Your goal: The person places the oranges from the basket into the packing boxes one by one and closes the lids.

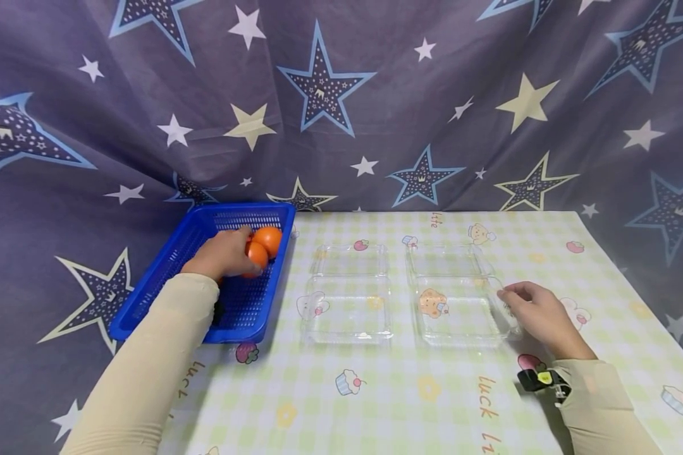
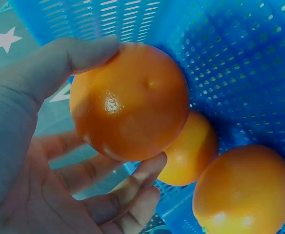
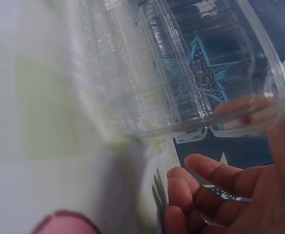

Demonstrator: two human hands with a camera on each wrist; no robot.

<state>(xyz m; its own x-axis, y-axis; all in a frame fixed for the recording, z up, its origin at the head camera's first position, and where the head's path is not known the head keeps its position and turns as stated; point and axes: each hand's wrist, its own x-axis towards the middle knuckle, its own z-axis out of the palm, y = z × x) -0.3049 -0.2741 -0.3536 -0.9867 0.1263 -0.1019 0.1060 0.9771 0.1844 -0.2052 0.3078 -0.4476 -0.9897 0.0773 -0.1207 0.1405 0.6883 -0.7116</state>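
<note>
My left hand [image 1: 222,253] reaches into the blue plastic basket [image 1: 239,335]. Its thumb and fingers grip an orange [image 2: 130,102], which covers part of another orange [image 2: 189,151] in the left wrist view. One more orange [image 2: 245,192] lies close by in the basket. On the other side, my right hand [image 1: 537,313] pinches the right edge of a clear plastic box [image 1: 461,322] with its hinged lid laid open toward the back. Through the transparent wall, one finger shows in the right wrist view; the remaining fingers are curled below the rim.
Between the basket and the right-hand box sits a second open clear plastic box [image 1: 350,319]. A checked tablecloth [image 1: 387,404] with printed cupcakes covers the table. Behind it hangs a dark star-patterned curtain [image 1: 375,164].
</note>
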